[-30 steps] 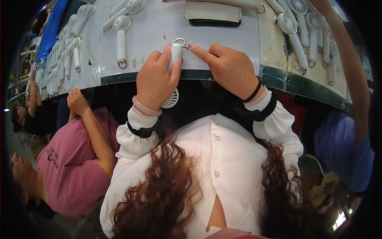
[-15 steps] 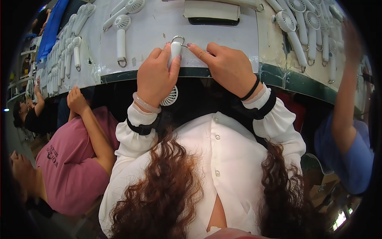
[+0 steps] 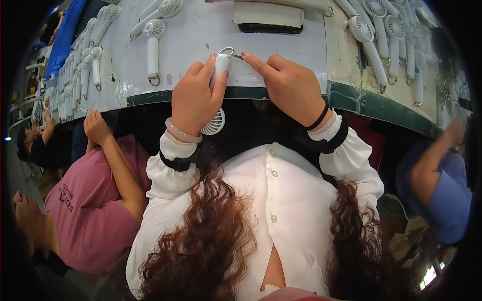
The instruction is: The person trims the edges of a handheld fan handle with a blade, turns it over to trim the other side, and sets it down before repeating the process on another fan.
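My left hand [image 3: 195,98] is closed round a white handheld fan [image 3: 222,64], its handle end pointing away from me and its round grille below my wrist. A metal ring [image 3: 228,49] sits at that far end, tilted to the right. My right hand [image 3: 295,89] grips a thin pointed metal tool [image 3: 237,57], the index finger stretched along it. The tool's tip is at the side of the handle end, by the ring; whether it touches cannot be made out. Most of the tool is hidden under my fingers.
A finished-looking white fan [image 3: 152,47] lies left on the white table [image 3: 201,30]. More fans are in rows at far left and in a pile [image 3: 391,40] at right. A dark-edged case [image 3: 268,25] lies at the back. Co-workers sit on both sides, one in pink [image 3: 95,210].
The ring has tipped rightward, and the tool tip in my right hand has shifted slightly. At right, a co-worker's raised arm has come down from the table.
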`<state>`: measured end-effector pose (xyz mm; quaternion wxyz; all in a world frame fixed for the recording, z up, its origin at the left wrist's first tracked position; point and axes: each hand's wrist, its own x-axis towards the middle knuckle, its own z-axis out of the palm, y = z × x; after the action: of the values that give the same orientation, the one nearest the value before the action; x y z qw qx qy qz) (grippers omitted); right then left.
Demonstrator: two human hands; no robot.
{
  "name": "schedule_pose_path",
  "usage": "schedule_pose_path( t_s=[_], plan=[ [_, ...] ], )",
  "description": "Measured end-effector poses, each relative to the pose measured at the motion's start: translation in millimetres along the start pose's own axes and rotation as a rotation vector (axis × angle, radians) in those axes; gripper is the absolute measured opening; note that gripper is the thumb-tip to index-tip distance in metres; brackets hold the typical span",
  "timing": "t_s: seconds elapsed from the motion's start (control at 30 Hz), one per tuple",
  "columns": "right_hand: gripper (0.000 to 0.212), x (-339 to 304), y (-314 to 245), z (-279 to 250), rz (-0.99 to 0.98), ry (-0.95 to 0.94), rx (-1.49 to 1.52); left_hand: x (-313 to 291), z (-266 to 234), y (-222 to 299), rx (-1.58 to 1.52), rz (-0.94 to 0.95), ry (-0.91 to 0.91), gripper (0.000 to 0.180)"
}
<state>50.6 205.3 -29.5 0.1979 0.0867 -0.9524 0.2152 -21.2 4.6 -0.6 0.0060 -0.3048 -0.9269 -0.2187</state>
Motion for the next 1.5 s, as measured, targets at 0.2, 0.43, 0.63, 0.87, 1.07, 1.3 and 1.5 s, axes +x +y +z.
schedule_pose_path(
  t_s=[0.2, 0.43, 0.63, 0.87, 1.07, 1.3, 1.5],
  plan=[
    [0.049, 5, 2, -7, 0.066, -0.075, 0.076, -1, 1, -2, -0.024, -0.004, 0.016, 0.04],
    [0.041, 13, 3, -9, 0.102, -0.016, 0.181, 0, -1, 1, -0.025, 0.004, 0.01, 0.039],
    [0.035, 17, 8, -6, 0.073, -0.057, 0.188, -2, 0, 0, -0.029, 0.049, 0.038, 0.038],
    [0.034, 11, 26, -25, 0.012, -0.206, 0.059, -4, -1, -1, -0.006, 0.061, 0.029, 0.037],
    [0.042, 3, 3, -20, 0.038, -0.054, 0.001, -2, -1, 3, 0.03, 0.097, 0.037, 0.037],
    [0.05, -8, -7, -9, 0.017, 0.044, 0.031, -3, -1, 5, 0.016, 0.075, 0.036, 0.037],
    [0.051, -7, -7, -7, -0.009, 0.051, 0.008, -3, 0, 5, 0.015, 0.061, 0.034, 0.037]
  ],
)
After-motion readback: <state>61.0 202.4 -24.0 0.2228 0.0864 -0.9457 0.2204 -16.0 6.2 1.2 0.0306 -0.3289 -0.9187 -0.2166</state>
